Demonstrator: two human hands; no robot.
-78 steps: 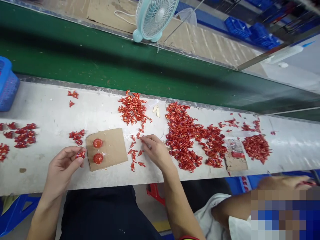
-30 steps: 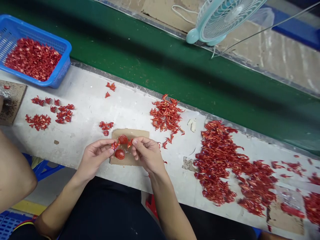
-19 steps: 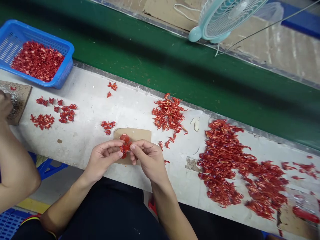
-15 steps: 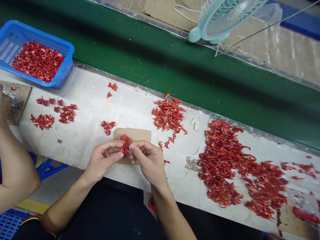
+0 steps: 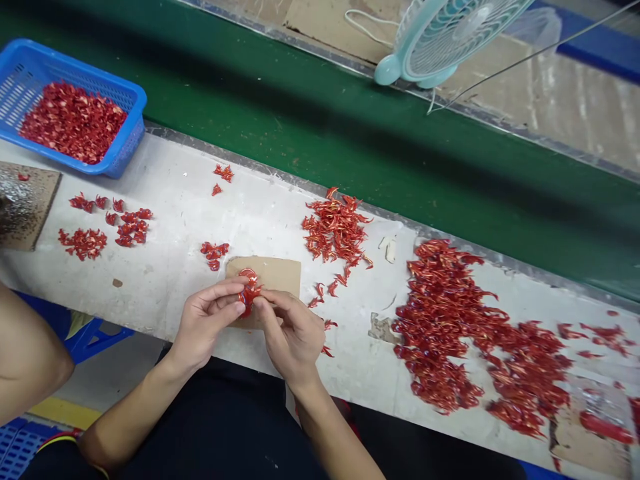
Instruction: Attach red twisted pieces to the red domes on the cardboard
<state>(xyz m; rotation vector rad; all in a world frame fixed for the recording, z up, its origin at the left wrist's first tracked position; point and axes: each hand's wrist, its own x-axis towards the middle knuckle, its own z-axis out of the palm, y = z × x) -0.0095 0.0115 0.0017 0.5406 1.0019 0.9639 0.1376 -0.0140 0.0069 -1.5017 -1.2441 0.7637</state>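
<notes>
Glossy, spiky red piece (image 5: 248, 293) over flat cardboard (image 5: 283, 272)

Head-worn view, forward and down

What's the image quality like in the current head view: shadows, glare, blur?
Head view: dark shadow band along the green panel; pale streaks, likely glare, on the ledge at upper right; fan looks stretched and is cut off by the top edge; held red piece too small and soft for fine detail.
</notes>
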